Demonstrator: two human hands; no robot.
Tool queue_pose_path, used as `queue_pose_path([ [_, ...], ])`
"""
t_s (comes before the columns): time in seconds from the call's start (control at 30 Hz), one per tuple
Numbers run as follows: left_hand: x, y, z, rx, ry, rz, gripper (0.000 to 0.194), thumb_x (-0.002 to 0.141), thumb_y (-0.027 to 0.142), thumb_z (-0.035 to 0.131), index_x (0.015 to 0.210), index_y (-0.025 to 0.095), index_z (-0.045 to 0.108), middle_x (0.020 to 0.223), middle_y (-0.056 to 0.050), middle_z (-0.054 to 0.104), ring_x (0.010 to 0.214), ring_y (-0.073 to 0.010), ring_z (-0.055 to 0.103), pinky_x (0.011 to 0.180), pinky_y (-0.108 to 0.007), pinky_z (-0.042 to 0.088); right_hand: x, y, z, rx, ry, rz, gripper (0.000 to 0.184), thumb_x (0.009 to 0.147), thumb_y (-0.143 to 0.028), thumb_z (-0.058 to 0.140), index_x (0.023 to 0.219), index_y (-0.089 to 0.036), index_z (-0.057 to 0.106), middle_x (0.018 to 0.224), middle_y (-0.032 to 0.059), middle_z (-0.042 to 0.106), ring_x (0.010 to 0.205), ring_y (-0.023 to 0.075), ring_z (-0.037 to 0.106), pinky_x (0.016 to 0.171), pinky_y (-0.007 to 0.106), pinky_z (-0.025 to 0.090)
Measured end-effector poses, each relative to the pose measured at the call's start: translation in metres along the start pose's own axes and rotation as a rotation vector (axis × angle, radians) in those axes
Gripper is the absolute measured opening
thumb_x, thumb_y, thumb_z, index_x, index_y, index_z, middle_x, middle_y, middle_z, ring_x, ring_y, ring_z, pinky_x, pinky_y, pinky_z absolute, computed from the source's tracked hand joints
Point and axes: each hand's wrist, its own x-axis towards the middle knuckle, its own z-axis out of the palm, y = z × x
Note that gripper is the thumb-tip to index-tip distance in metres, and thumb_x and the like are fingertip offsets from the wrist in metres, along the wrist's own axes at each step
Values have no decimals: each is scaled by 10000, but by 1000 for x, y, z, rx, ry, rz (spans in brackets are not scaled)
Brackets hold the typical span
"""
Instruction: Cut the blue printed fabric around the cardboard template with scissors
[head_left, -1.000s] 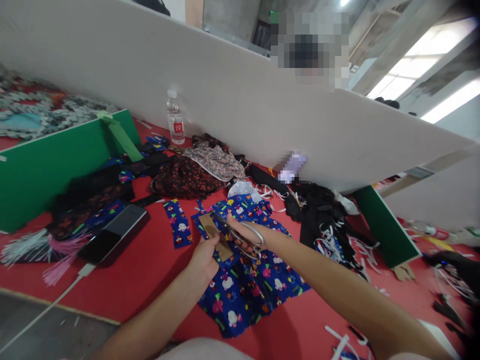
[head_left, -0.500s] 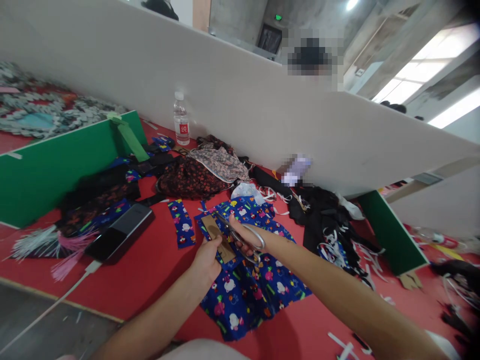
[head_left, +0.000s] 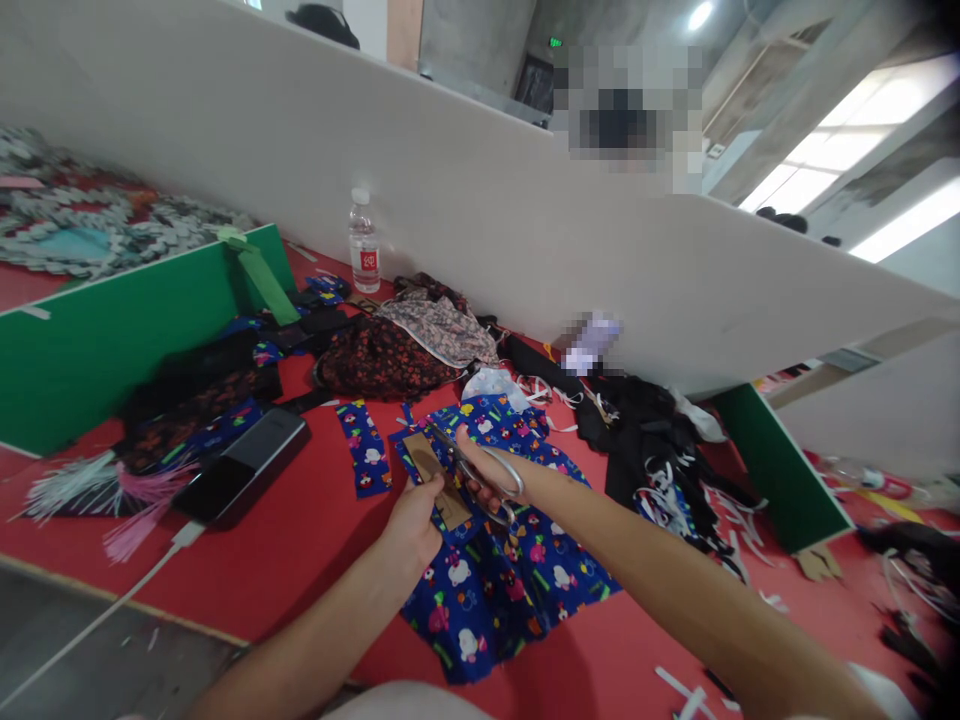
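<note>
Blue cartoon-print fabric (head_left: 469, 640) is spread in front of me. Across its upper left part lies a brown cardboard strip (head_left: 452, 508). My left hand (head_left: 412, 522) is closed on the strip's left edge, thumb on top, with fabric under it. In my right hand (head_left: 480, 468) is a pair of metal scissors (head_left: 514, 476), fingers wrapped in the looped handles. Their blades point up and left along the card's right side; how far they are parted is unclear. A cut piece of the same print (head_left: 363, 447) lies left of the fabric.
A power bank (head_left: 240, 465) with a white cable lies on the red table (head_left: 300, 560) at left. Floral cloth (head_left: 386, 355), a water bottle (head_left: 365, 245) and black scraps (head_left: 637, 430) sit toward the white partition (head_left: 480, 210). Green dividers (head_left: 135, 340) flank the space. Someone's head shows beyond the partition.
My right hand and the scissors have shifted very slightly left, toward the cardboard strip. The left hand, strip and fabric look nearly the same.
</note>
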Motion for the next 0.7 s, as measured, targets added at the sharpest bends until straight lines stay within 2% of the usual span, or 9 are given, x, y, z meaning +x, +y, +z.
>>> queue_pose_path([
  [0.3,-2,2,0,-10,3,-7,154,830,70,514,951,144,573,705,-35,661,586,-161,645,662,-327,534,-16,-16,8,-81,50,-10,662,781,-783,162,604,-196,413,490,-38,342,369,66,280,360,208,255],
  [0.47,-2,2,-2,-2,27,-12,174,822,59,523,965,152,554,703,-33,651,574,-159,638,622,-309,526,-8,-15,5,-116,37,4,672,754,-811,147,574,-206,377,481,-35,338,373,78,301,366,221,275],
  [0.7,-5,5,0,-3,31,3,162,819,43,515,924,162,549,687,-18,649,568,-156,647,608,-305,545,-1,-16,3,-122,40,-32,679,744,-819,196,639,-191,431,519,-46,354,372,60,281,354,205,274],
])
